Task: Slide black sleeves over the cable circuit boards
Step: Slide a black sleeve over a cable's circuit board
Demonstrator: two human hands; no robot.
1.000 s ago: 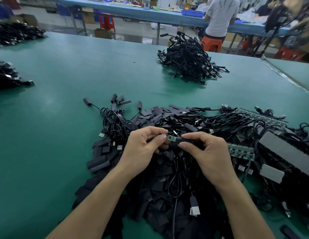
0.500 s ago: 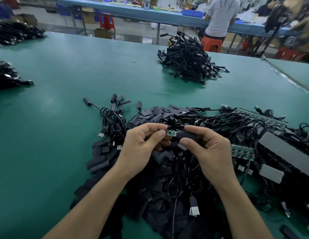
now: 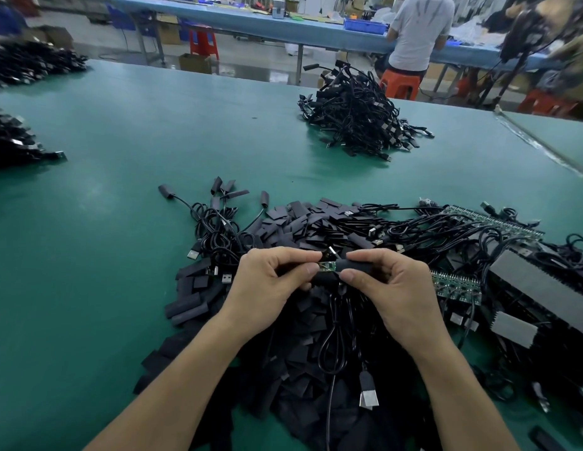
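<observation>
We list: one green table [image 3: 121, 222]. Beyond it, one long blue workbench [image 3: 238, 19] bearing a blue tray [image 3: 365, 26]. One person in a grey shirt [image 3: 420, 30] on an orange stool [image 3: 399, 84]. One red stool [image 3: 204, 43], with a cardboard box [image 3: 194, 62] near it on the floor.

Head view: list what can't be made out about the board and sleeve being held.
In the head view:
Circuit board: only a short green strip shows; left hand covers one end, the black sleeve the other.
Board parts: too small.
Sleeve's far end: behind the right hand.
How deep the board sits: inside the sleeve.
</observation>
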